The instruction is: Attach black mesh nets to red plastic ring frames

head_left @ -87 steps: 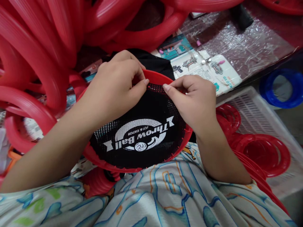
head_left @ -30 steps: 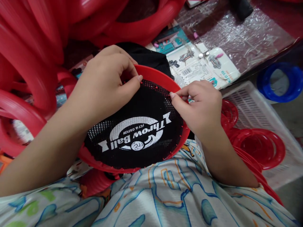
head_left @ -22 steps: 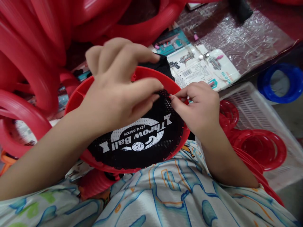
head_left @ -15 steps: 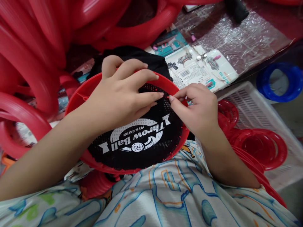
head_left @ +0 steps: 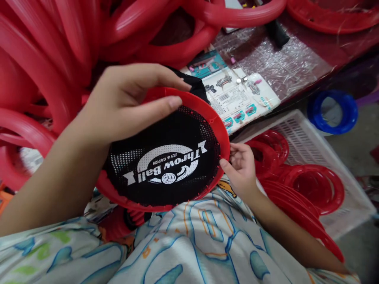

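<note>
A red plastic hoop (head_left: 221, 130) rests at my lap, its opening covered by black mesh (head_left: 160, 134) printed "Throw Ball" in white, upside down to me. Small red pegs line the inner edge of the hoop. My right hand (head_left: 241, 165) grips the hoop's right rim, thumb on the inside and fingers outside. Over the far left part of the hoop hovers my left hand (head_left: 133, 102), thumb and fingers apart with nothing between them. Its palm hides that stretch of rim. Black cloth (head_left: 197, 87) lies just beyond the hoop.
Large red rings (head_left: 71, 47) are heaped at the left and back. Printed packaging (head_left: 227, 94) lies on the dark red table (head_left: 340, 47) near a black object (head_left: 276, 33). A white basket (head_left: 352, 205) holding red rings (head_left: 314, 189) stands right, beside a blue ring (head_left: 333, 112).
My left hand has drawn back leftward from the mesh and spread its thumb from the fingers. My right hand has moved down along the rim from the upper right edge to the right side.
</note>
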`<action>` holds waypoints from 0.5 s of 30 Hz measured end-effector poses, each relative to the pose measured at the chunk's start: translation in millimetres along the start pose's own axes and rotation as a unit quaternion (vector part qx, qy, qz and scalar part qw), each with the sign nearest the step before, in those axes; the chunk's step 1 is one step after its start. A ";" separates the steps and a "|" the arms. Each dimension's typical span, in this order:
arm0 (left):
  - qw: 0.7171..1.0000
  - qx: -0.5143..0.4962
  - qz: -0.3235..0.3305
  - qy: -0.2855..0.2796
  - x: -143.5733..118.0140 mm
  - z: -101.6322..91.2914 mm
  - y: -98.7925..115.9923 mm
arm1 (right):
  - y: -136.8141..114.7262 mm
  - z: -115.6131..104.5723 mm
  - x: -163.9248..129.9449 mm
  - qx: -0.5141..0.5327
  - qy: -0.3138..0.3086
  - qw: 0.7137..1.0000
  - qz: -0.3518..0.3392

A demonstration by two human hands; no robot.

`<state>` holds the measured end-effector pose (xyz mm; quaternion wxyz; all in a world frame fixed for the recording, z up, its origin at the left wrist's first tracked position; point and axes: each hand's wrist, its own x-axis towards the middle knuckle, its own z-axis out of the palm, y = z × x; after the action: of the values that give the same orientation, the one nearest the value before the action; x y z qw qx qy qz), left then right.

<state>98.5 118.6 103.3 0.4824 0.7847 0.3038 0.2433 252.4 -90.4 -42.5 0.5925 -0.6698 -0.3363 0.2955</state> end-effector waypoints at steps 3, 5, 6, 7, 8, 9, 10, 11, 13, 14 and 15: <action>0.994 -0.062 0.002 0.086 -0.5 -5.1 12.2 | 8.6 11.0 -18.1 0.109 -0.016 0.990 0.092; 0.987 -0.092 0.016 0.132 -2.2 -14.4 18.8 | 8.4 19.2 -22.3 0.164 -0.044 0.975 0.145; 0.982 -0.107 0.018 0.155 -5.2 -21.3 21.1 | 7.2 22.6 -22.4 0.186 -0.052 0.967 0.163; 0.977 -0.116 0.018 0.177 -10.7 -29.1 22.1 | 5.8 25.2 -21.7 0.205 -0.053 0.962 0.175; 0.974 -0.113 0.015 0.195 -19.1 -37.3 21.2 | 4.3 26.6 -20.3 0.221 -0.048 0.957 0.180; 0.970 -0.104 0.008 0.218 -30.6 -44.8 17.9 | 2.7 26.9 -18.6 0.234 -0.043 0.954 0.181; 0.965 -0.085 -0.004 0.248 -45.2 -50.6 12.0 | 1.2 25.8 -16.6 0.243 -0.038 0.953 0.178; 0.957 -0.069 -0.025 0.280 -62.4 -53.7 3.5 | -0.5 23.6 -14.3 0.250 -0.033 0.953 0.170; 0.912 -0.109 -0.031 0.395 -101.7 -48.6 -18.6 | -5.1 16.4 -8.4 0.257 -0.022 0.956 0.143; 0.896 -0.124 -0.032 0.425 -121.7 -39.8 -30.0 | -8.5 12.5 -4.5 0.257 -0.018 0.958 0.126; 0.884 -0.160 -0.044 0.436 -140.1 -27.2 -40.3 | -13.1 9.2 0.0 0.254 -0.016 0.961 0.108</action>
<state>-27.3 49.6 65.8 0.4303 0.4972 0.4744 0.5853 243.8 -84.0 -30.7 0.7023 -0.5244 -0.1858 0.4442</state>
